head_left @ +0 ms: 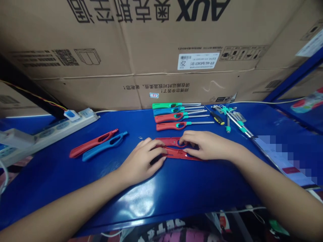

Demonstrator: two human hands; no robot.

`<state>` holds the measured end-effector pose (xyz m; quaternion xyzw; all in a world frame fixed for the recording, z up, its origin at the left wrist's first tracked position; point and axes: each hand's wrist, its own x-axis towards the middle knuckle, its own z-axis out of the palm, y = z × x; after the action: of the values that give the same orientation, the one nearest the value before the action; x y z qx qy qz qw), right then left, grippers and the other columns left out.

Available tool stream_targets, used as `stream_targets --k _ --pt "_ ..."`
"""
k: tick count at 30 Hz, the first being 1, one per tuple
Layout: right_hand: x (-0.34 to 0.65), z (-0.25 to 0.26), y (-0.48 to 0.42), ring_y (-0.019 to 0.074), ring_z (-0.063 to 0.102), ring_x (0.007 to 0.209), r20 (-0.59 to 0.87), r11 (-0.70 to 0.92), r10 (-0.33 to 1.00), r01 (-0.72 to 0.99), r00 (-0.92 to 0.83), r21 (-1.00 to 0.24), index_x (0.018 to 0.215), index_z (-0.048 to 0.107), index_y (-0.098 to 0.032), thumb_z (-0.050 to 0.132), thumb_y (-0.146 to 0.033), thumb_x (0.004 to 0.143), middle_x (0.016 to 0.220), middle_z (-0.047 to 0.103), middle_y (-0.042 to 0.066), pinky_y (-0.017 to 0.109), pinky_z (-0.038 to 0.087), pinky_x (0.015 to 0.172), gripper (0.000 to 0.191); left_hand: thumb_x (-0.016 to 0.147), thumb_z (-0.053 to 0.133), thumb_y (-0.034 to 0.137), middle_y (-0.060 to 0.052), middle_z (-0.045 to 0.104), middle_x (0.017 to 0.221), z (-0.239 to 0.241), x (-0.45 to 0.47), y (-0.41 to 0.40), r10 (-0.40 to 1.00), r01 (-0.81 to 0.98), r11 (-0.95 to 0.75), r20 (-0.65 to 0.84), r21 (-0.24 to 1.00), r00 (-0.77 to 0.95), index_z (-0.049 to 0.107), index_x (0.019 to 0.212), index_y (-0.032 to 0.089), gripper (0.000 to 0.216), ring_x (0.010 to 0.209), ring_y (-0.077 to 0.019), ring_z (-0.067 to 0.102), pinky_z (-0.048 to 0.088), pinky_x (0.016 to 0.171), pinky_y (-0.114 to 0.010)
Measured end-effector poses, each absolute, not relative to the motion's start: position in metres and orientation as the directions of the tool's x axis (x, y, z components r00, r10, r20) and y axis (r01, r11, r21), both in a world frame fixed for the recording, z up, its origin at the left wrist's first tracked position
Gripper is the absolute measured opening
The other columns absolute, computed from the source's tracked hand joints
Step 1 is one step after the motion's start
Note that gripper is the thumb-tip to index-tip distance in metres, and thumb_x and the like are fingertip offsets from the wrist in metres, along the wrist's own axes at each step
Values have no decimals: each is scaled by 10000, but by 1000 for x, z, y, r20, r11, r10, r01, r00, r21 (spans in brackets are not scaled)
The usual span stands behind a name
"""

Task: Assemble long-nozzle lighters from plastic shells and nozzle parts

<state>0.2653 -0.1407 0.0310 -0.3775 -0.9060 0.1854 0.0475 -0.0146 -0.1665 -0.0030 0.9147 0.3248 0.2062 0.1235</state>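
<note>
I see the left hand [143,158], fingers spread, touching the left of two slim red casing halves [175,153]; the right hand [205,144], thumb parted from fingers, touching their right.

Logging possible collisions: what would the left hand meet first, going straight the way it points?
Beyond the red shell halves it touches, probably the right hand, though relative height is hard to judge.

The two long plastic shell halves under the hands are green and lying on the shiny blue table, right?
Not green: the head view shows two long red plastic shell halves, under the left hand and right hand, on the shiny blue table.
</note>
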Motion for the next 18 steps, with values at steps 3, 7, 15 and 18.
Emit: stream_targets --k 3,7,15,18 --pt "270 33 -138 162 601 829 -93 614 713 683 -695 -395 1092 637 -214 658 -320 910 1085 647 40 272 436 686 211 997 536 279 -75 661 1180 -1 -17 -166 671 565 -737 296 372 680 683 1002 209 163 1010 -242 567 450 906 -422" --pt "271 33 -136 163 590 823 -94 617 711 683 -697 -391 1022 649 -204 651 -315 921 1017 643 37 270 426 680 150 972 560 269 -63 667 1156 -2 -19 -164 696 573 -712 296 406 655 659 953 211 117 1003 -239 577 446 911 -420" --pt "267 28 -136 154 596 818 -37 663 697 664 -716 -346 1012 640 -210 628 -267 925 1002 652 14 271 413 683 105 925 597 235 -58 673 1193 -8 -18 -163 724 554 -680 314 480 615 598 1191 208 267 1076 -244 613 443 999 -447" --pt "267 29 -136 152 600 818 -24 675 691 658 -722 -334 999 635 -212 619 -234 918 994 650 10 267 410 682 85 954 562 209 -70 685 1147 -11 -17 -160 718 521 -684 344 511 605 631 1152 191 210 1043 -230 624 473 971 -428"
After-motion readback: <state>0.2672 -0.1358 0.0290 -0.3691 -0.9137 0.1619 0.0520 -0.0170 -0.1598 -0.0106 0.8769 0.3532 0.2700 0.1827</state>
